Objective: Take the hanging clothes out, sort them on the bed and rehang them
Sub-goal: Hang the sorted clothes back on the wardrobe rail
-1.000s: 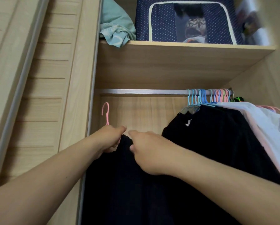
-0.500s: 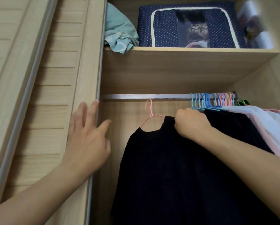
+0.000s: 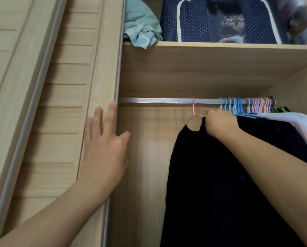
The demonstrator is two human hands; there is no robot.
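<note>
A black garment (image 3: 211,184) hangs on a pink hanger (image 3: 193,114) whose hook sits over the silver wardrobe rail (image 3: 158,100). My right hand (image 3: 220,123) grips the garment's right shoulder at the hanger. My left hand (image 3: 104,139) rests flat with straight fingers on the edge of the wooden sliding door (image 3: 69,113). Further right on the rail hang several blue and pink hangers (image 3: 245,106) with more dark clothes (image 3: 277,132) and white and pink clothes (image 3: 302,125) bunched together.
A wooden shelf (image 3: 211,50) runs above the rail. On it lie a crumpled teal cloth (image 3: 142,29) and a navy dotted storage box (image 3: 220,20) with a clear window. The left half of the rail carries no hangers.
My right hand lifted the black garment and the pink hanger's hook went over the rail. My left hand let go of the garment and moved left onto the door edge.
</note>
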